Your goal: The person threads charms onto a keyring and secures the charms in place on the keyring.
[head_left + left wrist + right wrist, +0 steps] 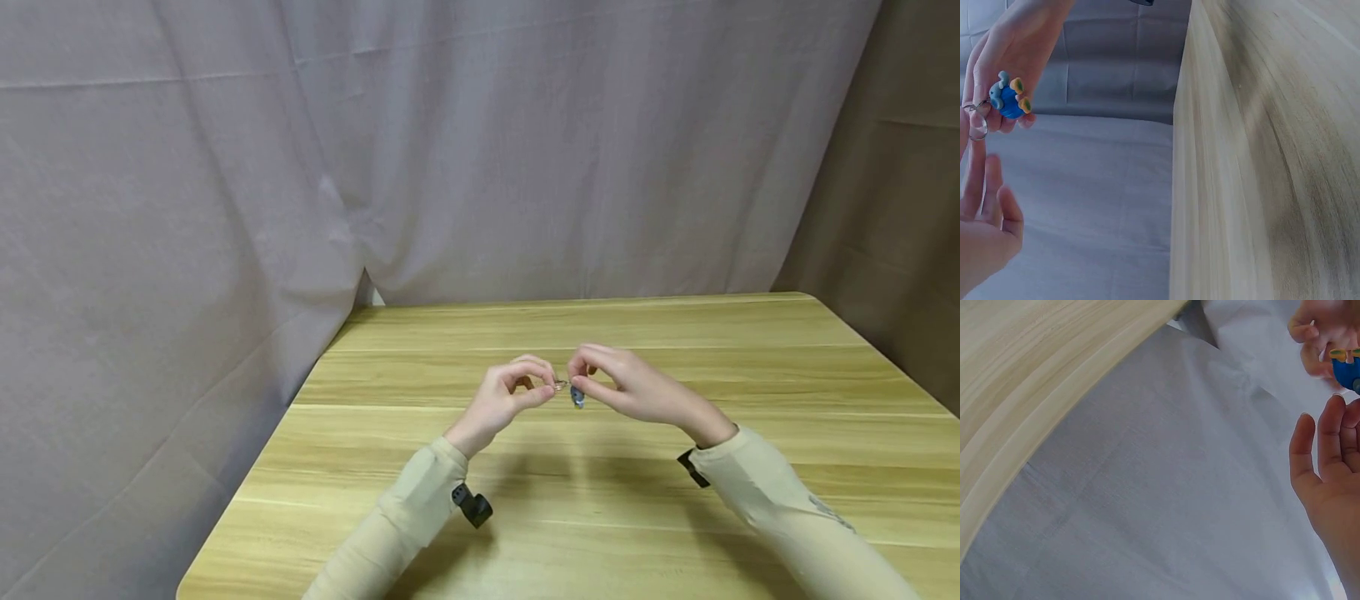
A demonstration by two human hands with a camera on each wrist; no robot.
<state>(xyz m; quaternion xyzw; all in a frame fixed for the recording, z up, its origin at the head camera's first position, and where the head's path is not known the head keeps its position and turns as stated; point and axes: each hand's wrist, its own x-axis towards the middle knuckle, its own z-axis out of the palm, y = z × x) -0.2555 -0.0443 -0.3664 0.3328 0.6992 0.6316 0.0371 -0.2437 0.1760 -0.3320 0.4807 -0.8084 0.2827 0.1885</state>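
A keychain is held up between both hands above the table. Its small figure (1009,103) has a blue body, grey-blue head parts and orange feet; in the head view the figure (577,397) hangs just under the right fingertips. My left hand (504,398) pinches the metal ring (984,132) between thumb and index finger. With thumb and index finger, my right hand (633,385) pinches the keychain where ring and figure join. Only part of the blue figure (1345,372) shows at the edge of the right wrist view, and the ring is out of sight there.
Below the hands spreads a wood-grain table (420,533) with rounded corners. Grey cloth (480,167) hangs behind it and along the left side, and a browner cloth (892,208) hangs at right. Black wrist cameras (472,506) sit on both sleeves.
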